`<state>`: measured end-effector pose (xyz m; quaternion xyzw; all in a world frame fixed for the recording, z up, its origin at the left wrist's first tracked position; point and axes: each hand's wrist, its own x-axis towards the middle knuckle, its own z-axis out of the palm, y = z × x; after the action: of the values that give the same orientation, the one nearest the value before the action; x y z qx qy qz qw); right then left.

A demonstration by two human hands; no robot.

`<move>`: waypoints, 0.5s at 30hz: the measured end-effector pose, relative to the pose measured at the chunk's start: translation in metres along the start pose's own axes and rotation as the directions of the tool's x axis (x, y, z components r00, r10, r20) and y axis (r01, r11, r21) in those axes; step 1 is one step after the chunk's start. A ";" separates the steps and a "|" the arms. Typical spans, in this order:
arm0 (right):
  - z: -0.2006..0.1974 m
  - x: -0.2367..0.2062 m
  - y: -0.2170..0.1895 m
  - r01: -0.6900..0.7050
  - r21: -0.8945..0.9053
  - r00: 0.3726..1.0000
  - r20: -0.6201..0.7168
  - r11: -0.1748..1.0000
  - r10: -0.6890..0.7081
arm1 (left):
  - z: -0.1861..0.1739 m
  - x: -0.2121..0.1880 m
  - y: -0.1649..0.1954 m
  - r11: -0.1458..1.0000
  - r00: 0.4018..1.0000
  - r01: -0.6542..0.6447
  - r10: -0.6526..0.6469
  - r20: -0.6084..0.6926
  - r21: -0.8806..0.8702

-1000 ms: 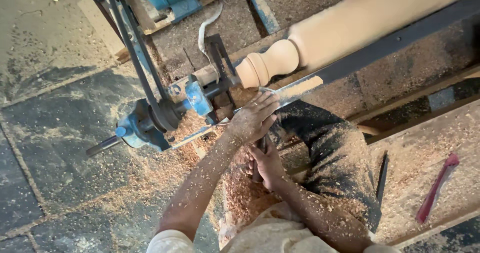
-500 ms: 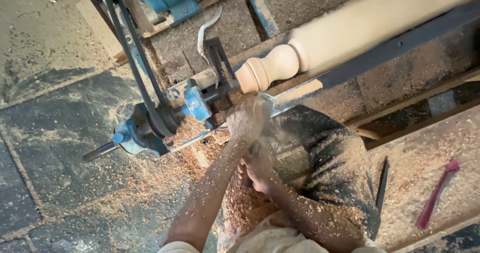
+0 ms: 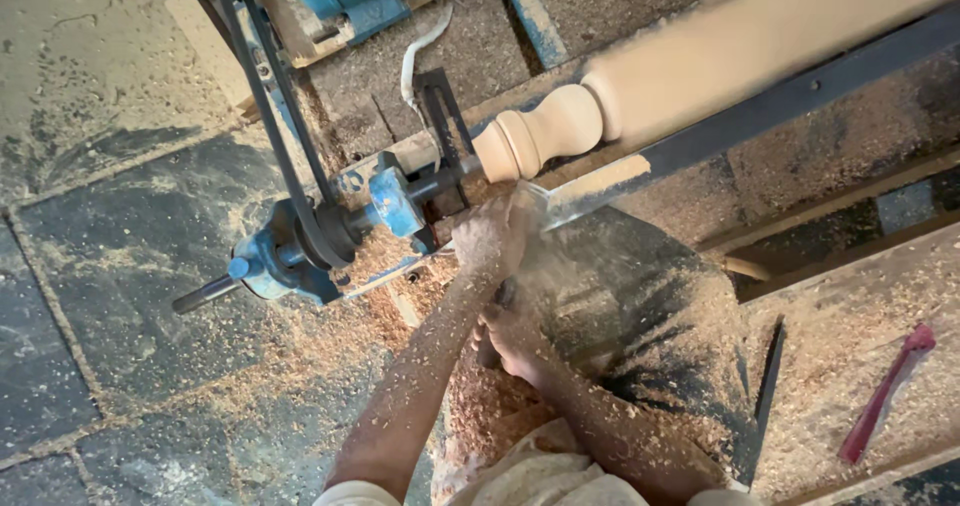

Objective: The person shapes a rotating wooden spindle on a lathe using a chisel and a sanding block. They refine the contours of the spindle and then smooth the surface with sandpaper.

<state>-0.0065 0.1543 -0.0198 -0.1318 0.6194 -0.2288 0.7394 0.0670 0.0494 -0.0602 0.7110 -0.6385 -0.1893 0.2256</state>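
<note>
Wood spindle (image 3: 700, 76) spun as left hand (image 3: 490, 241) and right hand (image 3: 510, 336) clenched the chisel (image 3: 575, 191); a loose grip risked a catch.

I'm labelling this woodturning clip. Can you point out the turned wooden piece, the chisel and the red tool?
turned wooden piece (image 3: 540, 138), head view, on its rounded bulb end.
chisel (image 3: 560, 204), head view, on the flat metal blade near the wood.
red tool (image 3: 885, 394), head view, middle of its shaft on the sawdust-covered bench.
</note>
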 end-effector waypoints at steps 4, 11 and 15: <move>-0.007 0.005 0.006 -0.037 0.114 0.994 0.103 0.993 0.025 | -0.004 0.001 0.000 1.000 0.999 0.011 -0.009 0.046 -0.029; -0.020 -0.022 -0.028 0.171 -0.086 0.985 0.045 0.982 -0.168 | -0.019 0.000 0.006 0.993 1.000 0.008 -0.008 0.005 -0.120; -0.034 -0.031 -0.041 0.195 -0.046 0.978 0.084 0.980 -0.191 | -0.021 0.006 0.008 0.975 0.964 0.192 -0.165 0.209 -0.113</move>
<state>-0.0510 0.1380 0.0199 -0.2200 0.5797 -0.2772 0.7339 0.0730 0.0446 -0.0387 0.7269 -0.5770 -0.3207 0.1895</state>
